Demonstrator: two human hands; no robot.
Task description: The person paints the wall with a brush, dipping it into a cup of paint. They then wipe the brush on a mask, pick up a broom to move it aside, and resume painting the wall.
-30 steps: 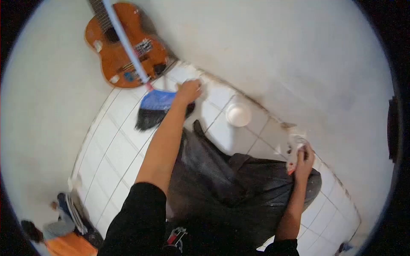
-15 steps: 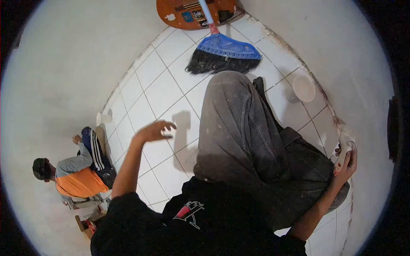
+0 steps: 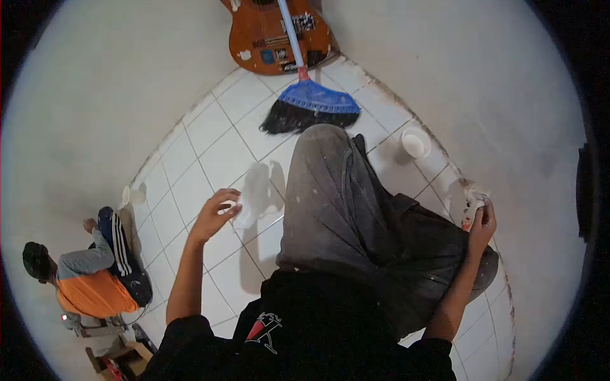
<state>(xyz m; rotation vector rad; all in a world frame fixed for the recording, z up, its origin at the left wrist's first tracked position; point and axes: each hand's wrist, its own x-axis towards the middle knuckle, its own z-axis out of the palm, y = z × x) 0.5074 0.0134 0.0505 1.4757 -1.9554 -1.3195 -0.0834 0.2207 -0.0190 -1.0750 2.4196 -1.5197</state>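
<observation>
My left hand [image 3: 218, 214] hovers over the tiles to the left of my raised knee, fingers curled in a loose pinch. At its fingertips shows a pale, see-through, thin piece [image 3: 248, 216], blurred against the white floor; what it is I cannot tell. Near the base of the right wall, my right hand [image 3: 484, 223] is closed around a crumpled white packet [image 3: 473, 209] with a red mark. That packet is partly covered by the fingers. My bent leg in grey trousers [image 3: 343, 209] lies between both hands.
A blue broom [image 3: 318, 98] with black bristles leans on a stickered guitar [image 3: 279, 44] in the corner. One white cup [image 3: 416, 143] stands by the right wall, another [image 3: 132, 195] by the left. A person in orange [image 3: 95, 286] sits at left, near a cardboard box [image 3: 130, 359].
My left hand's fingers have drawn together, and a pale see-through piece now shows beside them. The view has shifted, bringing more of the guitar into sight. My right hand keeps the packet at the wall.
</observation>
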